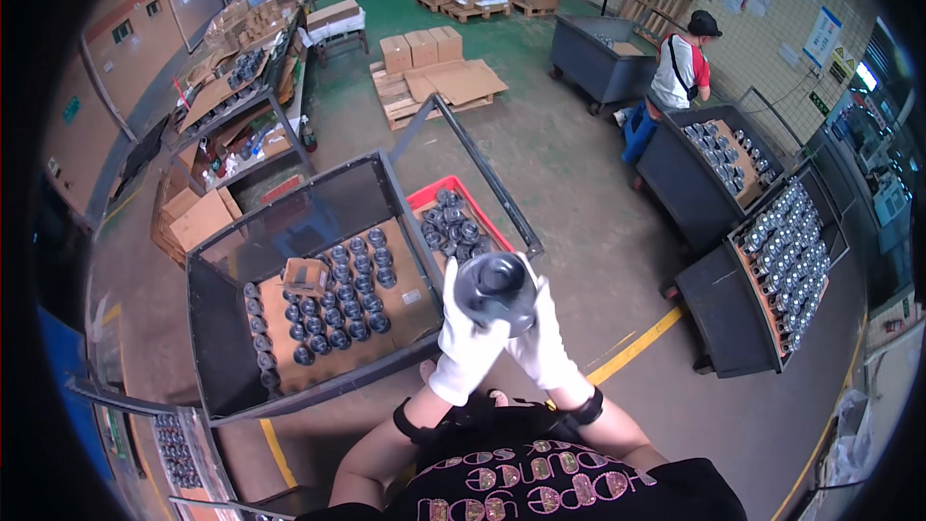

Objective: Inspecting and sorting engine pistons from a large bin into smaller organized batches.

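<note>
Up in front of my chest I hold a dark grey, round flanged metal part (487, 297) with a raised hub and a dark recess in it. My left hand (465, 347), in a white glove, is closed round its left side. My right hand (543, 340), gloved the same way, grips the opposite side. Some fingers are hidden behind the part. Just beyond my hands, a red bin (487, 215) holds a heap of similar dark parts (449, 224). To the left, rows of such parts (340, 297) stand on cardboard inside a dark metal cart (205, 328).
A small open cardboard box (306, 276) sits among the rows in the cart. A metal handle frame (487, 174) rises beyond the red bin. At right are loaded carts (728, 314) and a seated person (680, 72). Boxes stand on a pallet (400, 116) farther off.
</note>
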{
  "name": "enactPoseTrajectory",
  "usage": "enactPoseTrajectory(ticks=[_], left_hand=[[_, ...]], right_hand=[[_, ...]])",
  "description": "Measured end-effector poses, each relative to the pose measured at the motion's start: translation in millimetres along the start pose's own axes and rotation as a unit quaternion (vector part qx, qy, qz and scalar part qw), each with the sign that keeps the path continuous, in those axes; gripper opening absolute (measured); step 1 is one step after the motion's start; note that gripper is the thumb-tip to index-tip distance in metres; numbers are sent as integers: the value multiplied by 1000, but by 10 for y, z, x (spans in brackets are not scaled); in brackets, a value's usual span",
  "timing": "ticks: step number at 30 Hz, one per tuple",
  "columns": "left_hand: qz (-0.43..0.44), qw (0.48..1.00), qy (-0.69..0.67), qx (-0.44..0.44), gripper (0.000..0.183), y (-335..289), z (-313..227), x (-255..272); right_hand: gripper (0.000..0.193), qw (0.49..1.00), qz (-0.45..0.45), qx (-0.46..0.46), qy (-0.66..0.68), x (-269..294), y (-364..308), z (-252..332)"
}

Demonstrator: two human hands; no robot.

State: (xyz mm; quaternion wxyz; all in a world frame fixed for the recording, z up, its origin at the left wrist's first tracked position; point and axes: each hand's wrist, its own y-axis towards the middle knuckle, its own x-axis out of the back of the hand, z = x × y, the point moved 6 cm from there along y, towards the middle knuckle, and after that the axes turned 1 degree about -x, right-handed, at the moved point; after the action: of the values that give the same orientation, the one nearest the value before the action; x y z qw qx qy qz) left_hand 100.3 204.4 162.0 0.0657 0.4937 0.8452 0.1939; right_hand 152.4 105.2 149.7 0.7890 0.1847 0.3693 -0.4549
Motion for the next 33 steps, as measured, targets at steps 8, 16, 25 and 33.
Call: enactPoseTrajectory(ticks=[8, 16, 25, 33], left_hand=[[28, 982, 185, -6, 96, 23, 50, 136], [22, 968, 218, 123, 98, 148, 1587, 988], [161, 798, 425, 396, 76, 432, 5036, 2036], [198, 741, 521, 376, 73, 195, 7774, 2080]], right_hand=[[61, 979, 6, -178, 103, 288, 407, -447], [62, 961, 24, -248, -118, 574, 1169, -1691], [78, 585, -78, -201, -782, 2134, 2613, -2942], [71, 567, -83, -33, -819, 2321, 2817, -3337]])
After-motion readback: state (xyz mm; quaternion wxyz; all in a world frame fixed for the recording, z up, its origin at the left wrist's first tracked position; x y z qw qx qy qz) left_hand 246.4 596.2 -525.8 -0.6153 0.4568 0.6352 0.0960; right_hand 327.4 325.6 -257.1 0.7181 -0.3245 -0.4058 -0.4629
